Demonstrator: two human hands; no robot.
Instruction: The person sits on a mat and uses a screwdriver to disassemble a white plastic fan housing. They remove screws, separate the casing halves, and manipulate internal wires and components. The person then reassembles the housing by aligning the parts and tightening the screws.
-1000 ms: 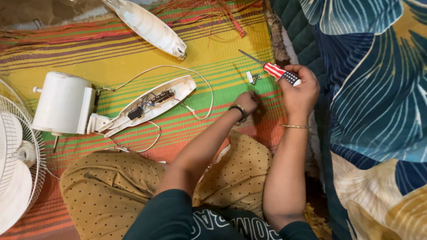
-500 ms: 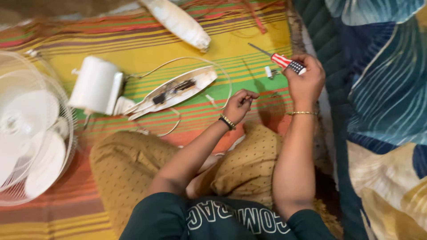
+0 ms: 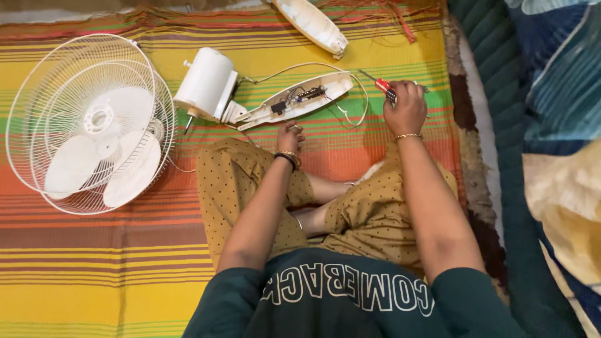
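Note:
I sit cross-legged on a striped mat [image 3: 94,263]. My right hand [image 3: 405,111] is shut on a red-handled screwdriver [image 3: 383,86], its tip pointing up and left. My left hand [image 3: 289,134] rests by my knee with its fingers curled, and nothing shows in them. It lies just below an open white fan housing [image 3: 325,87] with a circuit board and wires [image 3: 299,97] exposed. The housing joins a white cylindrical motor body [image 3: 206,80]. A white cable [image 3: 357,103] loops from the housing toward my right hand.
A white fan head with wire grille and blades [image 3: 91,125] lies flat at the left. A loose white cover piece [image 3: 313,25] lies at the top of the mat. A blue patterned quilt [image 3: 538,125] borders the right side.
My view has swung left, bringing the whole fan head into sight. My left hand dropped from beside the right hand to just below the open housing. The right hand keeps the screwdriver.

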